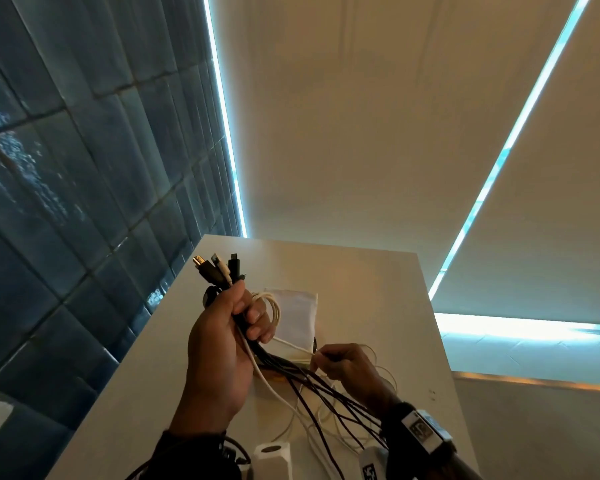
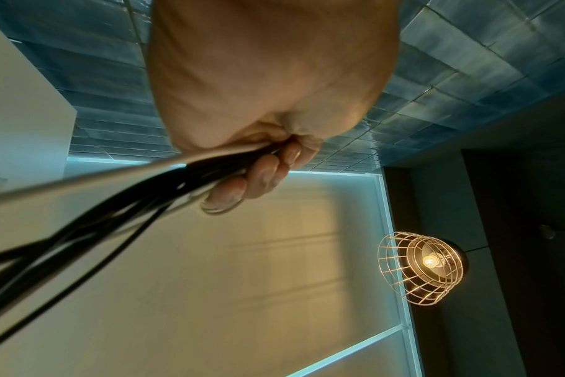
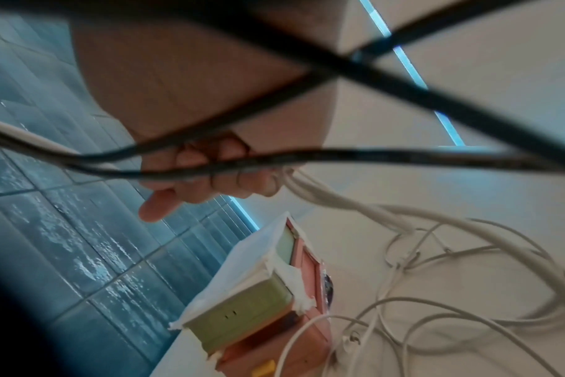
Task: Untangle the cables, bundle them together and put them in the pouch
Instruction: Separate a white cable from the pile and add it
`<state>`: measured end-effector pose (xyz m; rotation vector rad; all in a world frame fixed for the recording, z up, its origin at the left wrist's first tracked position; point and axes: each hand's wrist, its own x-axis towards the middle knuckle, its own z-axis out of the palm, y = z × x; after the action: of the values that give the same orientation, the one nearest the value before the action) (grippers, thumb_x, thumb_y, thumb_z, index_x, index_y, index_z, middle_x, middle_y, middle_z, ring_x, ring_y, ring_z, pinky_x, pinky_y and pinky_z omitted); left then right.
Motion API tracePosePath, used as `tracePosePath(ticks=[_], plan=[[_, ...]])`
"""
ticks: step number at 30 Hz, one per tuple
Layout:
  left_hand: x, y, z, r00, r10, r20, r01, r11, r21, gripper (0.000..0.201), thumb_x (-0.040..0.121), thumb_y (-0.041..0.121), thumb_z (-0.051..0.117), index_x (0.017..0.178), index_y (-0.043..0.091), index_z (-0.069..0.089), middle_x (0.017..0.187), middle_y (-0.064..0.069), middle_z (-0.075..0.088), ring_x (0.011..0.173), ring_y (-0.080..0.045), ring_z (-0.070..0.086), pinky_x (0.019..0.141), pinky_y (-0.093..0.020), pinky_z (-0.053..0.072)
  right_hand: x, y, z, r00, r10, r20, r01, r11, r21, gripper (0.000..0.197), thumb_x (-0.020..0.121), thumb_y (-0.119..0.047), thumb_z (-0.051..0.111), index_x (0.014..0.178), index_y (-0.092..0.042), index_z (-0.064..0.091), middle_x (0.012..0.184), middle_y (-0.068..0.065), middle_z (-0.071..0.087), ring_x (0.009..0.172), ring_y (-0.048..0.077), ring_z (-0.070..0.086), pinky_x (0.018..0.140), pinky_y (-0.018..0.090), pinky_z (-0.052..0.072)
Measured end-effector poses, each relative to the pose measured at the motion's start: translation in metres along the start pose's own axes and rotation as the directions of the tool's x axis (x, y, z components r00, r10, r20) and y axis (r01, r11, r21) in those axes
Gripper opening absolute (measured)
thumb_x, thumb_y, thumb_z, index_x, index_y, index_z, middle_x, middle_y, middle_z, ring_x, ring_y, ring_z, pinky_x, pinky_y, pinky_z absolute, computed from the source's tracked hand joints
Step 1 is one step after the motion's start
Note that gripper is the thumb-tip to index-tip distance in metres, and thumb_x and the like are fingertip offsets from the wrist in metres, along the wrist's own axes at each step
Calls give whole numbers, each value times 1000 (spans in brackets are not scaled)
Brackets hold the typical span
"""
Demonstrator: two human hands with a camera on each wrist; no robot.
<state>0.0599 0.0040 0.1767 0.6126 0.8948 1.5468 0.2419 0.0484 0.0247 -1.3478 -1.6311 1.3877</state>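
My left hand [image 1: 245, 315] is raised above the table and grips a bundle of black and white cables [image 1: 257, 355] in its fist. Their plugs [image 1: 217, 268] stick up out of the fist. In the left wrist view the fingers [image 2: 265, 173] curl round the dark strands [image 2: 119, 211]. My right hand [image 1: 321, 358] is lower and to the right and pinches a thin white cable [image 1: 291, 345]. More white cable [image 3: 332, 199] trails from that hand [image 3: 229, 176] onto the table. A white cloth pouch [image 1: 297, 317] lies behind both hands.
The white table [image 1: 378, 289] is narrow, with a dark tiled wall [image 1: 84, 168] along its left edge. Loose cable ends [image 1: 329, 420] sprawl at the near side beside a white adapter [image 1: 274, 455]. The pouch [image 3: 242, 262] drapes over stacked green and pink boxes [image 3: 242, 308].
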Motion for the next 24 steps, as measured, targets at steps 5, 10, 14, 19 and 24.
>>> tracePosePath(ticks=[5, 10, 14, 19, 24], plan=[[-1, 3, -3, 1000, 0, -5, 0, 1000, 7, 35, 89, 26, 48, 57, 19, 36, 55, 0, 36, 48, -13, 29, 54, -31, 26, 6, 23, -5, 999, 53, -10, -54, 989, -140, 28, 87, -40, 51, 73, -28, 72, 73, -6, 64, 72, 9, 54, 72, 33, 46], [-2, 3, -3, 1000, 7, -1, -7, 1000, 27, 32, 86, 27, 50, 60, 18, 35, 55, -1, 37, 48, -13, 29, 54, -31, 26, 8, 37, -11, 992, 122, 21, -118, 983, -138, 31, 95, -23, 51, 72, -22, 71, 72, -3, 60, 67, 8, 49, 68, 30, 41], [0, 1, -3, 1000, 10, -16, -9, 998, 55, 36, 97, 22, 42, 62, 17, 34, 56, -2, 41, 48, -13, 30, 54, -32, 27, 8, 38, -16, 977, 206, -63, -211, 973, -97, 30, 93, -15, 54, 69, -17, 72, 70, -2, 61, 66, 8, 49, 65, 25, 41], [3, -6, 2, 999, -34, -32, 37, 995, 93, 35, 98, 20, 41, 64, 17, 34, 57, -4, 46, 48, -14, 35, 55, -32, 27, 7, -9, -21, 926, 116, -360, -68, 987, 144, 21, 90, -13, 60, 75, -11, 74, 60, 3, 60, 56, 12, 46, 50, 23, 38], [2, -13, 9, 996, -71, -56, 78, 987, 139, 40, 99, 22, 43, 59, 17, 44, 59, -7, 54, 57, -20, 45, 62, -35, 34, -11, -90, -20, 930, -219, -297, 313, 894, 321, 13, 91, -11, 63, 87, -1, 71, 61, 8, 58, 49, 15, 44, 45, 21, 37]])
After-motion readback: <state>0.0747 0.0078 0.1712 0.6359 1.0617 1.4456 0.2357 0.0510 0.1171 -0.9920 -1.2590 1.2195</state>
